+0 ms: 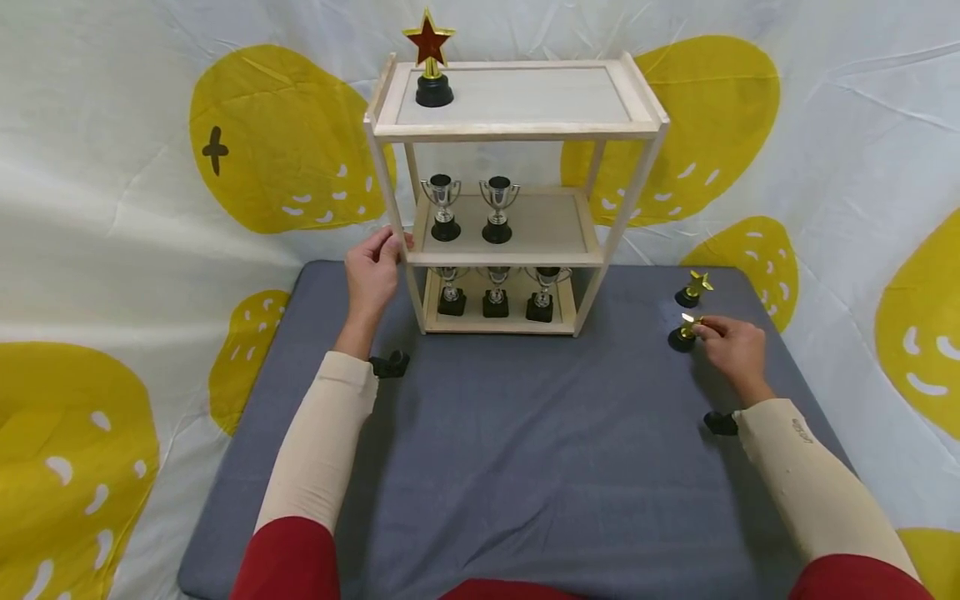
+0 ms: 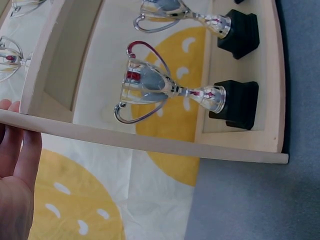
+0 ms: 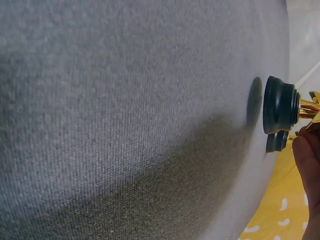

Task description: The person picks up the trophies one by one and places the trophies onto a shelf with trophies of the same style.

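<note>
There: my right hand [image 1: 735,348] is pinching the nearer gold star [image 1: 682,337] up top, its base just leftward, near the right edge of the bench [image 1: 555,433]; my left hand [image 1: 371,273] grips the rack [image 1: 502,260].

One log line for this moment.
left hand: gripping shelf post; right hand: pinching gold star trophy; second gold star trophy: on table; red star trophy: on top shelf
</note>
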Motion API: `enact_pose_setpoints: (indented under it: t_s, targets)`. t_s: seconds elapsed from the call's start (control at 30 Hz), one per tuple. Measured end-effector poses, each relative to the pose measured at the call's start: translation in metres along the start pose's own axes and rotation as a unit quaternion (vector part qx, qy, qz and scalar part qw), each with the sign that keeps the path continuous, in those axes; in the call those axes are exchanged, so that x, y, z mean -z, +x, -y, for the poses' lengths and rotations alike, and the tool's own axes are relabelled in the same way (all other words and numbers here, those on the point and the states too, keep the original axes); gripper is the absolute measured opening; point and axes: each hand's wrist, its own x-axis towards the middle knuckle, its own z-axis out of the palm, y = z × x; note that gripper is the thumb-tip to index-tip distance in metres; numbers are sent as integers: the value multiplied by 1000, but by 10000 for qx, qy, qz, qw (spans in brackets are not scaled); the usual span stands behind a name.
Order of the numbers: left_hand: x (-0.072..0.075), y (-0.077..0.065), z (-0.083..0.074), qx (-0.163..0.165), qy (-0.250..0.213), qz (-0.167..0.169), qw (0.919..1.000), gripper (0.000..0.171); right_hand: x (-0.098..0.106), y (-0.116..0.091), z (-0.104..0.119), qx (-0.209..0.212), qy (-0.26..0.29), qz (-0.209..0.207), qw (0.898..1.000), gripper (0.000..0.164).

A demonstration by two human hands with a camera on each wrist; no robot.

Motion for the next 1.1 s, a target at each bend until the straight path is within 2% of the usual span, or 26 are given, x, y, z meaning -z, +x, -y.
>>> enact_pose_setpoints:
  t_s: [0.23,0.67,0.83,1.1]
  targets:
    - [1,1,1,-51,-34,19,10000,27,-1,-7,8,224,94,-144,9996,31]
    - [1,0,0,-2,-26,30,10000,27,-4,-19,20,276,257,48,9993,36]
    - [1,-1,-1,95,-59,-5,9999,27,-5,-22,23,477,277,-85,9984,33]
    - [1,-1,-2,1,-58,30,10000,28,-8,-27,31,740,427,-258,9960,28]
